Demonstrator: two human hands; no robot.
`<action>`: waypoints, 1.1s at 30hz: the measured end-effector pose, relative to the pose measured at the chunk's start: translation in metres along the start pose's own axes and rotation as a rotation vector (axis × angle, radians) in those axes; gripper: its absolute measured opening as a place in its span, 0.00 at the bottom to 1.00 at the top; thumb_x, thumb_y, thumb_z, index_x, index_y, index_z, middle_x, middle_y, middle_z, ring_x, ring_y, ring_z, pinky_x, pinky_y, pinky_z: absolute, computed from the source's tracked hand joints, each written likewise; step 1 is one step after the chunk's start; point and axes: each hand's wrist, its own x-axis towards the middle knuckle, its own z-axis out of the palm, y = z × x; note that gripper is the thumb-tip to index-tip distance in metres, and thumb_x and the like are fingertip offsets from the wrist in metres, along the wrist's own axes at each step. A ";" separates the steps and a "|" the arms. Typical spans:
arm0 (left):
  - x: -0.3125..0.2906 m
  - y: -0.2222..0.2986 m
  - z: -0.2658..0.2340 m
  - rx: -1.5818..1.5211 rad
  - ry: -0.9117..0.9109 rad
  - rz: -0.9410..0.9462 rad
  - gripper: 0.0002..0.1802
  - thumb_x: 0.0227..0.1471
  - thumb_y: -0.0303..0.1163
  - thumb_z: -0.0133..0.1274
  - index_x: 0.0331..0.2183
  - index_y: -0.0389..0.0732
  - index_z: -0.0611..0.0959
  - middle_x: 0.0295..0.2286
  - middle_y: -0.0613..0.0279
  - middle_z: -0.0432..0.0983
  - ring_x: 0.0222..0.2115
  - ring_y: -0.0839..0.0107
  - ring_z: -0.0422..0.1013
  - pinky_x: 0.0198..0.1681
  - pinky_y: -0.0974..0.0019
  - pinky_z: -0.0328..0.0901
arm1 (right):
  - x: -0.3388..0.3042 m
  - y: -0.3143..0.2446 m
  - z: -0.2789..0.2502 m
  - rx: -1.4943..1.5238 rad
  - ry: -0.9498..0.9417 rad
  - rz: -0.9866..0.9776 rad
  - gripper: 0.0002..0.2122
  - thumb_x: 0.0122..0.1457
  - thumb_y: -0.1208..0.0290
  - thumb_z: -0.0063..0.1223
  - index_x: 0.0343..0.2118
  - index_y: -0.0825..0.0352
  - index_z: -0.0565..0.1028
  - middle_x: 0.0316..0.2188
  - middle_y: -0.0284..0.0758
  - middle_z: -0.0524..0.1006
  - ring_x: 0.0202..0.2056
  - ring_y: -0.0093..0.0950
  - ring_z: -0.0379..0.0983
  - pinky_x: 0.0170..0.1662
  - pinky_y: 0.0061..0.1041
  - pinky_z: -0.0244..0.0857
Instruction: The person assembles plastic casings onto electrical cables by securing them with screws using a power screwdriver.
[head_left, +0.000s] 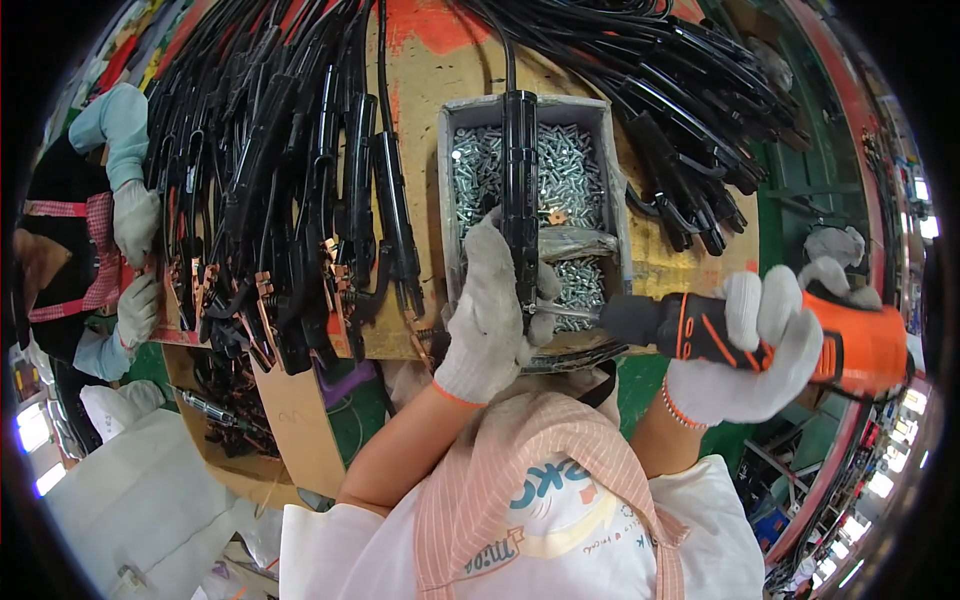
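A black welding electrode holder (519, 170) with a cable at its far end lies lengthwise over a box of screws. My gloved left hand (483, 315) is closed round its near end. An orange and black power screwdriver (858, 342) is gripped in my gloved right hand (755, 350), coming in from the right. Its thin bit (575, 312) points left and meets the holder's near end beside my left fingers; the exact contact spot is hidden. Beneath, the grey box (614, 150) contains many small silver screws (572, 185) and a small copper-coloured piece (554, 217).
Many black electrode holders (270, 170) with copper jaws cover the table's left side. Another cabled bunch (680, 130) lies at the right. A co-worker's gloved hands (135, 222) are at the far left. Below the table edge stands a cardboard box (290, 420) holding dark parts.
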 end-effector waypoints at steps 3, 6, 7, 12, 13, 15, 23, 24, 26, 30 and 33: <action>0.002 -0.003 0.001 -0.082 0.035 0.009 0.42 0.53 0.74 0.31 0.52 0.49 0.67 0.22 0.70 0.70 0.14 0.81 0.63 0.14 0.80 0.56 | 0.013 -0.005 -0.004 0.284 -0.064 0.148 0.15 0.59 0.80 0.46 0.49 0.69 0.65 0.23 0.33 0.62 0.22 0.23 0.58 0.24 0.25 0.54; 0.003 -0.004 -0.002 -0.042 0.019 0.013 0.42 0.53 0.73 0.33 0.53 0.48 0.67 0.22 0.71 0.71 0.16 0.82 0.64 0.14 0.80 0.57 | 0.030 -0.011 -0.011 0.713 -0.165 0.369 0.15 0.59 0.76 0.50 0.47 0.65 0.62 0.23 0.36 0.65 0.21 0.28 0.63 0.24 0.28 0.60; 0.003 -0.003 -0.002 -0.047 0.015 0.012 0.42 0.53 0.73 0.33 0.53 0.48 0.67 0.22 0.71 0.71 0.16 0.82 0.64 0.14 0.80 0.57 | 0.035 -0.014 -0.013 0.854 -0.199 0.442 0.15 0.59 0.75 0.52 0.47 0.64 0.61 0.23 0.37 0.66 0.21 0.29 0.64 0.24 0.29 0.61; 0.001 0.000 0.006 -0.030 0.032 0.014 0.41 0.53 0.74 0.35 0.51 0.49 0.70 0.22 0.71 0.71 0.18 0.82 0.65 0.18 0.78 0.59 | 0.053 -0.027 -0.018 1.558 -0.391 0.817 0.19 0.58 0.70 0.59 0.44 0.58 0.57 0.23 0.42 0.72 0.20 0.37 0.72 0.24 0.33 0.70; 0.007 -0.012 -0.003 -0.081 0.043 0.005 0.41 0.52 0.75 0.35 0.48 0.49 0.71 0.22 0.72 0.70 0.19 0.82 0.65 0.19 0.77 0.59 | 0.045 -0.056 0.006 1.302 -0.018 0.700 0.24 0.51 0.79 0.53 0.49 0.70 0.56 0.17 0.30 0.58 0.13 0.20 0.53 0.15 0.15 0.52; 0.011 -0.019 -0.022 -0.052 0.008 -0.102 0.40 0.52 0.75 0.35 0.47 0.49 0.72 0.23 0.72 0.70 0.19 0.82 0.65 0.19 0.77 0.59 | 0.041 -0.061 0.013 1.407 0.028 0.738 0.24 0.50 0.80 0.54 0.48 0.69 0.57 0.18 0.31 0.59 0.13 0.20 0.53 0.15 0.15 0.52; 0.004 -0.003 -0.006 -0.108 -0.013 -0.104 0.41 0.53 0.75 0.31 0.46 0.48 0.72 0.24 0.71 0.70 0.17 0.81 0.63 0.17 0.77 0.57 | 0.041 -0.064 0.007 1.541 0.107 0.883 0.24 0.53 0.81 0.62 0.45 0.58 0.57 0.23 0.42 0.71 0.20 0.36 0.72 0.23 0.32 0.70; 0.002 0.003 -0.003 -0.119 0.003 -0.111 0.41 0.53 0.74 0.31 0.47 0.48 0.71 0.24 0.71 0.70 0.16 0.80 0.63 0.16 0.77 0.57 | 0.042 -0.060 0.005 1.526 0.039 0.907 0.24 0.54 0.80 0.62 0.45 0.58 0.58 0.23 0.43 0.71 0.20 0.38 0.71 0.24 0.34 0.70; 0.000 0.008 -0.001 -0.126 0.021 -0.115 0.41 0.53 0.74 0.31 0.47 0.48 0.70 0.24 0.70 0.70 0.16 0.80 0.63 0.15 0.77 0.56 | 0.045 -0.052 0.005 1.561 0.050 0.882 0.24 0.53 0.81 0.60 0.46 0.59 0.58 0.23 0.41 0.70 0.20 0.36 0.70 0.25 0.32 0.68; 0.001 0.010 -0.001 0.027 0.043 -0.149 0.40 0.54 0.73 0.34 0.48 0.48 0.70 0.24 0.68 0.70 0.12 0.78 0.60 0.10 0.75 0.53 | 0.055 -0.028 0.012 1.682 0.093 0.788 0.24 0.51 0.85 0.53 0.51 0.63 0.60 0.25 0.37 0.66 0.21 0.28 0.63 0.29 0.22 0.61; 0.004 0.009 -0.010 -0.086 -0.102 -0.304 0.25 0.60 0.61 0.41 0.47 0.53 0.70 0.24 0.65 0.70 0.13 0.75 0.63 0.11 0.72 0.55 | 0.062 -0.004 0.018 1.734 0.130 0.709 0.27 0.49 0.88 0.48 0.54 0.66 0.62 0.26 0.34 0.63 0.21 0.23 0.58 0.32 0.15 0.56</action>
